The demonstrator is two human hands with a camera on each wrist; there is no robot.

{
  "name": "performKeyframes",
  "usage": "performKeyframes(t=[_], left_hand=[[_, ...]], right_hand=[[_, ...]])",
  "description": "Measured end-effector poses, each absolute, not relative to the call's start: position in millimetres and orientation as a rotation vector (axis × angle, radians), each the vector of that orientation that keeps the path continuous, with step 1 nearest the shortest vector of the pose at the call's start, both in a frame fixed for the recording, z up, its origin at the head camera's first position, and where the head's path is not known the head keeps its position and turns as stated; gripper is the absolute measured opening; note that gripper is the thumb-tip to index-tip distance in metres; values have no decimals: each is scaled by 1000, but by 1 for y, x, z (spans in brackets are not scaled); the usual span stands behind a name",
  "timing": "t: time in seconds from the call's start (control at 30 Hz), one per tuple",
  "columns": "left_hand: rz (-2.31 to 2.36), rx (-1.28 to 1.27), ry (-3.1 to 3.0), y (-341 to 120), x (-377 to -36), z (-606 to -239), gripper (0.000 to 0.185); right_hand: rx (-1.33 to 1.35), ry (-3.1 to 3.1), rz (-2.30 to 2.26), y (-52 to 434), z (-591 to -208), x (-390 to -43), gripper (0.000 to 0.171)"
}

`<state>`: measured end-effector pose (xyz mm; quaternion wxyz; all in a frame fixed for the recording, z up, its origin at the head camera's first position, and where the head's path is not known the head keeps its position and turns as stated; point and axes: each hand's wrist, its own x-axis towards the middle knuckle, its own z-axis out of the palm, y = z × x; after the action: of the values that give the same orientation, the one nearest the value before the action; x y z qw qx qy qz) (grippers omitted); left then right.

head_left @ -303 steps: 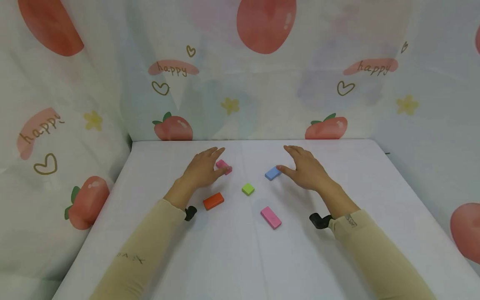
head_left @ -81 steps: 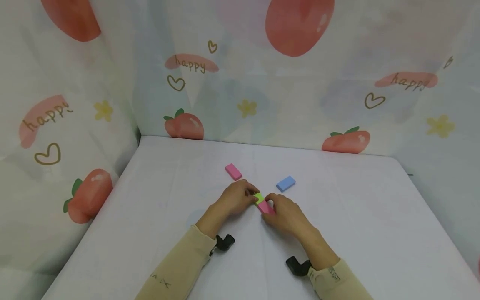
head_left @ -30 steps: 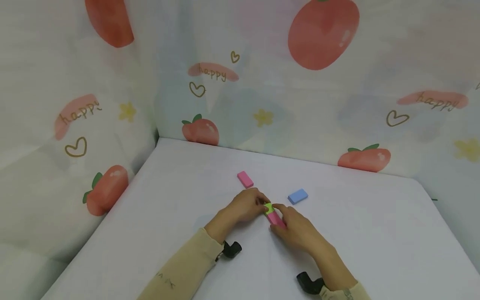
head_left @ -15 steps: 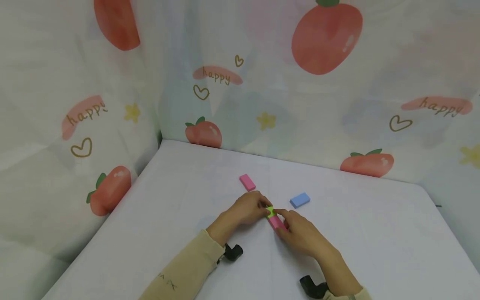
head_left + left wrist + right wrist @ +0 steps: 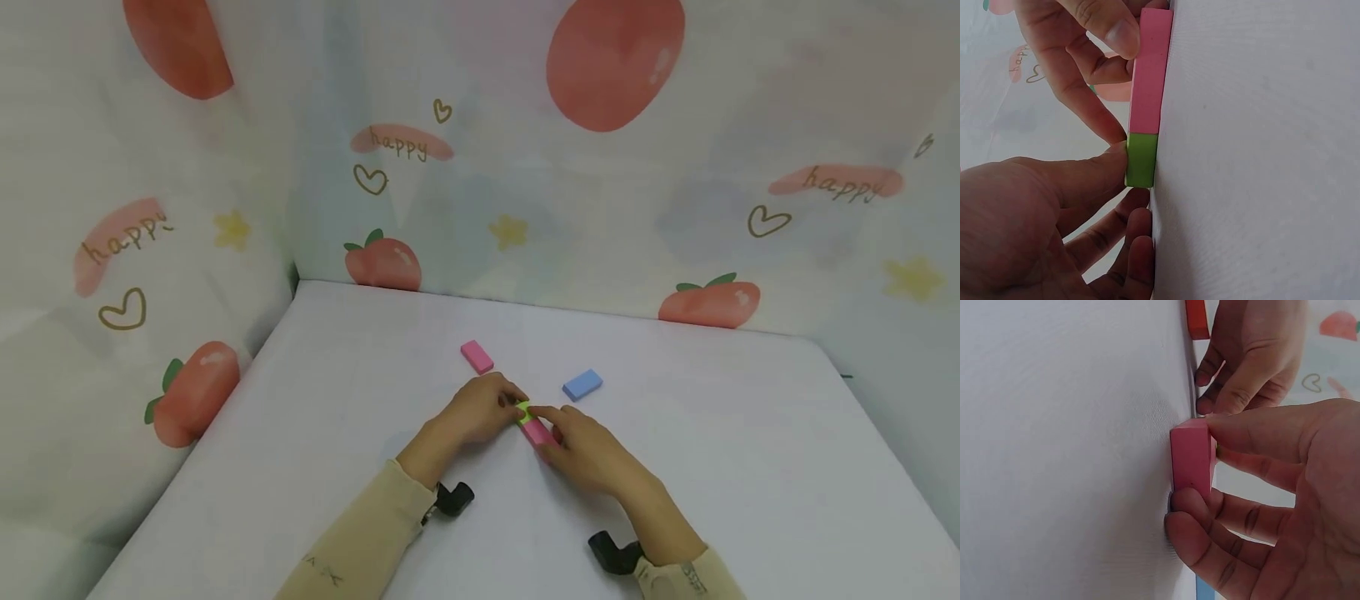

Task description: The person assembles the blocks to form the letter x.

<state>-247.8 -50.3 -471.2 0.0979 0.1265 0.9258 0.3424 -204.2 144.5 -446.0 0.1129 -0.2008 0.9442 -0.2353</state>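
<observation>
Green block [image 5: 523, 411] is pinched by the left hand [image 5: 476, 412] fingers [image 5: 1094, 172], butted end to end against the pink block [image 5: 537, 431] on the desk [image 5: 750, 467]. Pink block is pinched by the right hand [image 5: 588, 452] fingers [image 5: 1254, 428]. Blue block [image 5: 582, 384] and second pink block [image 5: 477, 357] lie beyond the green block, well apart.

Both arms wear long, close-fitting sleeves of beige knit fabric. The left sleeve [image 5: 352, 546] carries a small dark printed marking along the forearm, and the right sleeve [image 5: 686, 579] bears a small dark mark near its cuff. A small black curved camera mount sits at each wrist, one under the left wrist [image 5: 452, 497] and one under the right wrist [image 5: 613, 552]. The left hand [image 5: 472, 412] and right hand [image 5: 592, 454] are bare, with short, unpainted nails.
</observation>
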Motion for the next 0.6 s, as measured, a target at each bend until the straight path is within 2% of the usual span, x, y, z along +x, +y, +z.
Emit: performKeyframes(t=[0.6], left_hand=[[1007,360,2725,-47,-248,-467,20]], right_hand=[[-489,2630,-828,157,-454,-215,53]])
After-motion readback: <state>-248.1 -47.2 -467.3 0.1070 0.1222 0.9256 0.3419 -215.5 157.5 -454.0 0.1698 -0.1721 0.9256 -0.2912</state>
